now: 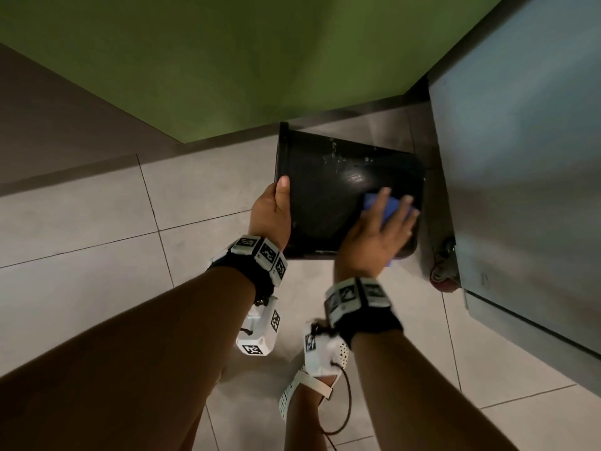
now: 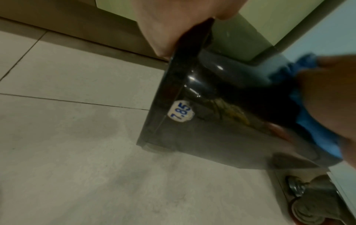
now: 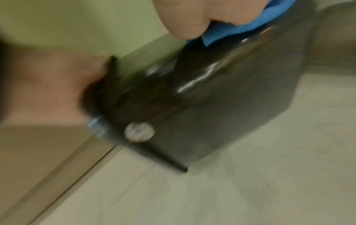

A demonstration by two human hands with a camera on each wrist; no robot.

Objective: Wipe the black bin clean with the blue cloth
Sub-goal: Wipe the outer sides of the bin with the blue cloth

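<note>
Nearest the head camera, two bare forearms reach forward and down, each wrist wrapped in a black band (image 1: pixel 260 268) with white marker blocks. Below them a foot in a white perforated sandal (image 1: pixel 302 390) stands on the pale tiled floor (image 1: pixel 97 222).

The left hand (image 1: pixel 271 213) grips the bin (image 1: pixel 325 190) at its rim, thumb laid over the outer wall and the other fingers hidden behind the rim, probably curled inside. The bin is black, held tipped on its side with the rim to the left and the base to the right; the wrist views show its lower edge touching or just above the floor, though blur makes that hard to settle. A round white price sticker (image 2: pixel 180 113) sits on the wall just beside the rim, and pale smudges mark the upper wall.

The right hand (image 1: pixel 379 234) lies flat on the bin's wall near the base, fingers spread and nearly straight, pressing the blue cloth (image 1: pixel 388 208) against the black plastic. The cloth shows between the fingers and pokes out under the heel of the hand.

Just right of the bin stands a grey metal cabinet (image 1: pixel 520 174) on a caster (image 1: pixel 444 271) with a red wheel. Beyond the bin, a dark skirting runs along the foot of a green wall (image 1: pixel 227 60).
</note>
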